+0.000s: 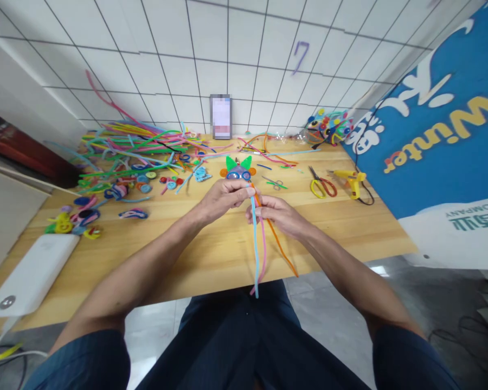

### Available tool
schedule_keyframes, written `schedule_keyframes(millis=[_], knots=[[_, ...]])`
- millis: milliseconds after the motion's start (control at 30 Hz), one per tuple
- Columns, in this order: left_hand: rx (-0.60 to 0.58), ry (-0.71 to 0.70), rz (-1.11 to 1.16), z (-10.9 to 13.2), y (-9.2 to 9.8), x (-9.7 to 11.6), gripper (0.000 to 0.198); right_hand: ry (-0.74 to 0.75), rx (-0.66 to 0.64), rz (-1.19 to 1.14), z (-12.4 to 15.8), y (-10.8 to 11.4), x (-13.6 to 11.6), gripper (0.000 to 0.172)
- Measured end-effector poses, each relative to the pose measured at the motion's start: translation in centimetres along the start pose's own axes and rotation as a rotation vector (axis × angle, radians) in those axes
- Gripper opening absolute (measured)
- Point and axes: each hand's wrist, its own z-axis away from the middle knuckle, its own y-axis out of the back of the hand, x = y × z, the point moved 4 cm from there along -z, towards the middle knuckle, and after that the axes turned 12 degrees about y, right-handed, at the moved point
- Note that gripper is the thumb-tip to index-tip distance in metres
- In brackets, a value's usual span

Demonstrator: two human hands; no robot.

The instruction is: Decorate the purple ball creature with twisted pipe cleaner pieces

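My left hand is closed around the base of a small pipe-cleaner figure with green ears, a purple face and blue ring eyes. My right hand sits just below and to the right, pinching the loose stems. Three long pipe cleaners, light blue, pink and orange, hang from the figure down past the front edge of the wooden table.
A tangle of coloured pipe cleaners and coiled pieces covers the left back. Scissors and a yellow glue gun lie at the right. A finished colourful figure stands far right. A white power bank is front left.
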Motion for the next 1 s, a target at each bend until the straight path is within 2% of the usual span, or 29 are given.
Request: schedule_keyframes(millis=[167,400,567,767,900,1000], knots=[[-0.005,-0.012,-0.018,-0.1,0.2,0.0,0.043,-0.049,0.009,-0.128,-0.2,-0.5,0.6,0.032],[0.133,-0.003,0.002,-0.3,1.2,0.0,0.038,0.014,0.097,0.055,0.1,-0.1,0.9,0.036],[0.255,0.015,0.056,-0.4,3.4,0.3,0.03,-0.06,0.079,-0.016,1.1,0.3,1.7,0.037],[0.353,0.011,0.134,-0.3,6.1,1.6,0.023,-0.222,-0.041,-0.132,1.9,0.4,2.0,0.032],[0.418,0.011,0.185,-0.4,7.7,2.2,0.023,-0.261,-0.114,-0.156,2.0,0.2,2.1,0.032],[0.457,-0.006,0.187,-0.7,8.9,2.2,0.014,-0.274,-0.124,-0.166,2.1,0.2,2.3,0.032]])
